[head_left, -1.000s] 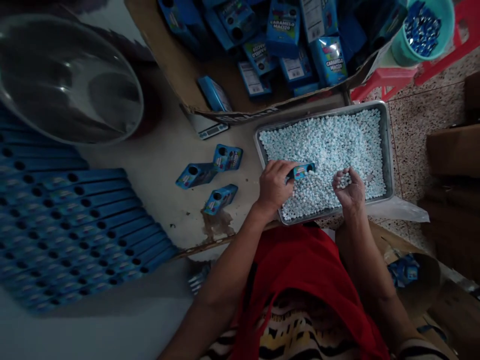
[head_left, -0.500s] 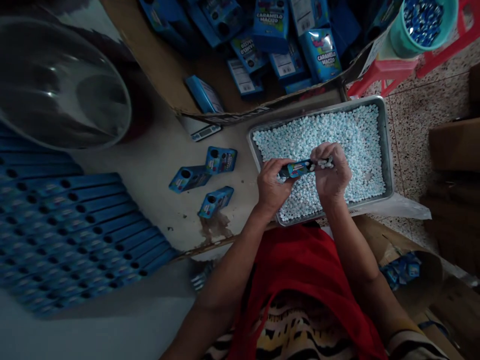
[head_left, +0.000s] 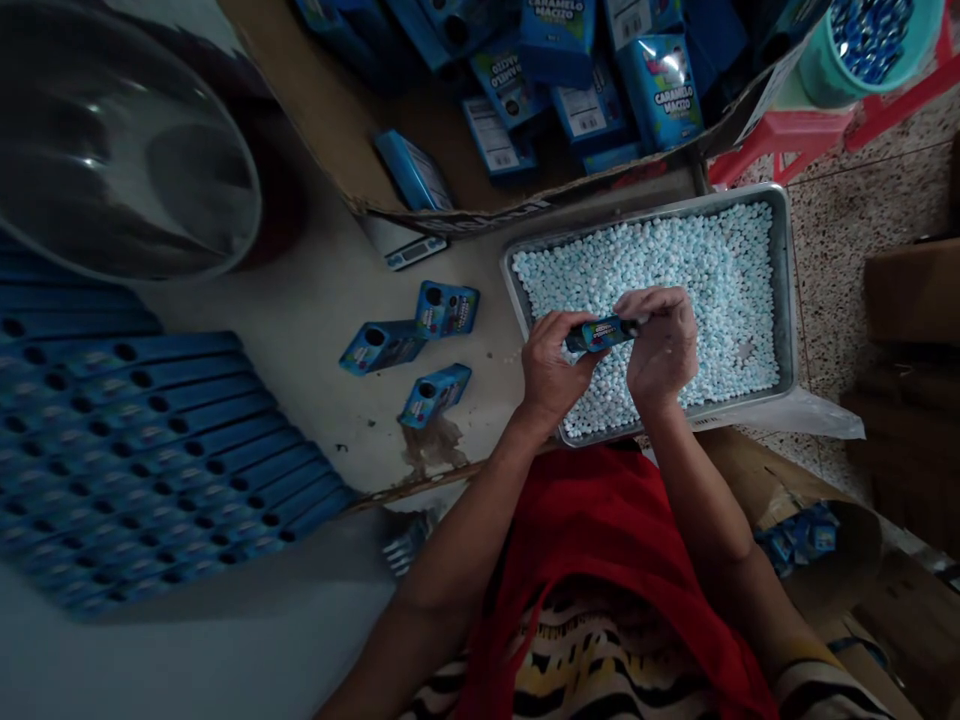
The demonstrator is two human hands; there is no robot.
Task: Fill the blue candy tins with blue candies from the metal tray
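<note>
My left hand (head_left: 553, 368) is wrapped round a small blue candy box (head_left: 600, 334), held on its side above a metal tray (head_left: 786, 290) of pale blue and white candies (head_left: 675, 250). Against the right end of the box is my right hand (head_left: 664, 345), dusted with white powder, its fingers curled over the box's end. Whether candies are still in its palm is hidden. Three blue boxes lie on the table left of the tray: one (head_left: 448, 310) at the back, one (head_left: 381, 346) at the left, one (head_left: 435, 394) nearer the front.
A cardboard carton (head_left: 330, 150) of blue boxes stands behind the tray, a small scale (head_left: 416, 252) at its corner. Rows of blue boxes (head_left: 187, 430) and a large clear container (head_left: 247, 200) are at left. A turquoise bucket (head_left: 814, 70) stands on a red stool (head_left: 795, 135).
The loose candies visible in my right palm earlier no longer show. My right hand has closed in on the box's end, and the view has shifted slightly.
</note>
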